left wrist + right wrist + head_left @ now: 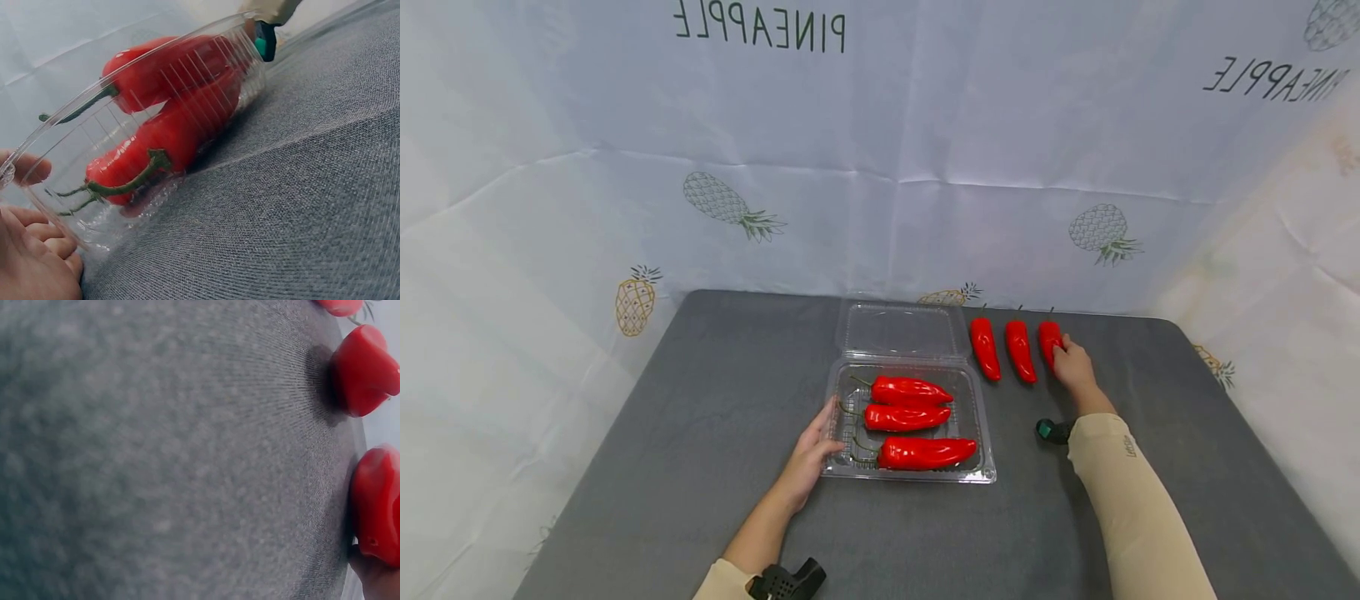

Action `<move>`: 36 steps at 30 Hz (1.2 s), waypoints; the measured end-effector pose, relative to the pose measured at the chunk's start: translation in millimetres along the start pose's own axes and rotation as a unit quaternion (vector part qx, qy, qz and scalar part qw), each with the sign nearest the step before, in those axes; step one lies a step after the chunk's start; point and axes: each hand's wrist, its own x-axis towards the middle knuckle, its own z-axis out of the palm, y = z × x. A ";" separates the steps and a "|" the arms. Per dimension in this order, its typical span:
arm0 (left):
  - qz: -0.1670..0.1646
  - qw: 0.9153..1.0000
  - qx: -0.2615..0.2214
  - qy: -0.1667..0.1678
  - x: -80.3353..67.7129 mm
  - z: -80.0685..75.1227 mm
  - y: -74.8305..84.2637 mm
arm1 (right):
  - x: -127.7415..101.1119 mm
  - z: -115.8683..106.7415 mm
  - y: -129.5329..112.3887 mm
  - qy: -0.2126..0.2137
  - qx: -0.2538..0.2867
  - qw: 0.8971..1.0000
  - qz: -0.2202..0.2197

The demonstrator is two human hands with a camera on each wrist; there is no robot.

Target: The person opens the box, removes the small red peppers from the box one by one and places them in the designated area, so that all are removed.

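Observation:
An open clear plastic clamshell container (987,467) sits on the grey table, with long red peppers (927,453) lying crosswise in it, green stems to the left. My left hand (805,458) holds the container's left edge, thumb at the rim and the other fingers along the outer wall. To the right of the container, three more red peppers stand in a row, stems pointing away. My right hand (1075,367) grips the rightmost pepper (1048,335) from its right side. In the right wrist view, fingertips show under that pepper (378,500).
The container's lid (902,329) lies folded back toward the rear. Beside it are the left pepper (984,348) and the middle pepper (1019,352) of the row. A pineapple-print cloth (880,125) hangs behind the table (700,392).

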 end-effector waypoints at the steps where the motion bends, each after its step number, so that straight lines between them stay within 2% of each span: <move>1: 0.001 1.000 0.000 0.000 0.1 -0.1 -0.2 | 0.1 0.2 0.2 0.002 0.001 1.000 0.000; 9: 0.002 1.000 -0.007 -0.003 1.3 -0.4 -2.6 | -0.4 3.0 3.1 0.005 0.005 1.000 -0.005; 18: -0.006 1.000 0.006 0.005 1.1 -0.7 -3.0 | -3.0 2.8 6.3 0.003 0.003 1.000 -0.017; 23: 0.004 1.000 0.000 -0.002 1.4 -1.2 -4.8 | -2.8 1.6 7.5 -0.013 0.004 1.000 -0.024; 29: 0.017 1.000 -0.005 -0.005 0.7 -0.2 -4.6 | -7.7 -2.6 4.7 -0.009 0.021 0.999 -0.022; 36: 0.011 1.000 -0.006 0.000 1.7 0.2 -4.4 | -21.9 -5.8 -15.2 0.010 -0.004 0.996 -0.089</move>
